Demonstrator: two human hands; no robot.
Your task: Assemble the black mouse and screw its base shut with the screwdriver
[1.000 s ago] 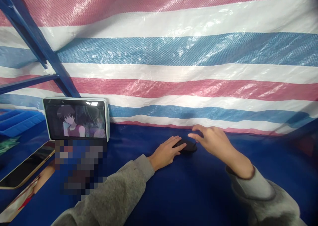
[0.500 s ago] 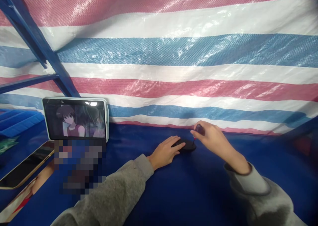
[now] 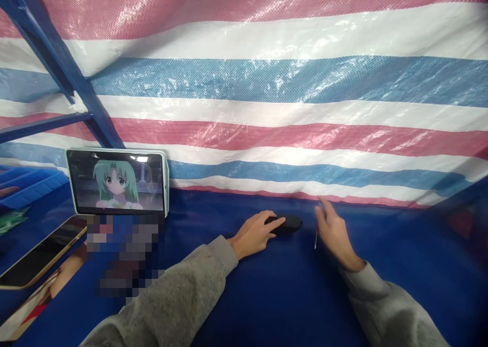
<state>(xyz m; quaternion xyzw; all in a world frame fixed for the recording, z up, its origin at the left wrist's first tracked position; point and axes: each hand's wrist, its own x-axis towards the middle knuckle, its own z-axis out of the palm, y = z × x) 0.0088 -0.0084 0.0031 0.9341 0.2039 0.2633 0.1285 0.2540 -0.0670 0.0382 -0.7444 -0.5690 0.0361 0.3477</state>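
Observation:
A flat, rounded black object shaped like a computer mouse point(image 3: 292, 223) lies on the blue tabletop. My left hand point(image 3: 256, 233) grips its left end, with a finger stretched over the top. To the right of it, my right hand point(image 3: 332, 230) is held apart from the object. It has a small screwdriver point(image 3: 315, 239) in its grasp. Only the thin metal shaft and a bit of red show below the fingers; the handle is hidden by the hand.
A tablet point(image 3: 118, 181) playing a cartoon leans at the back left. In front of it lies a phone point(image 3: 41, 253), beside a blurred-out patch. A blue tray point(image 3: 34, 184) sits at the far left. Striped plastic sheeting point(image 3: 267, 77) and a blue metal frame point(image 3: 64, 67) rise behind.
My right hand has lifted the screwdriver off the black object and moved right, toward me. My left hand stays on the object. The picture on the tablet has changed.

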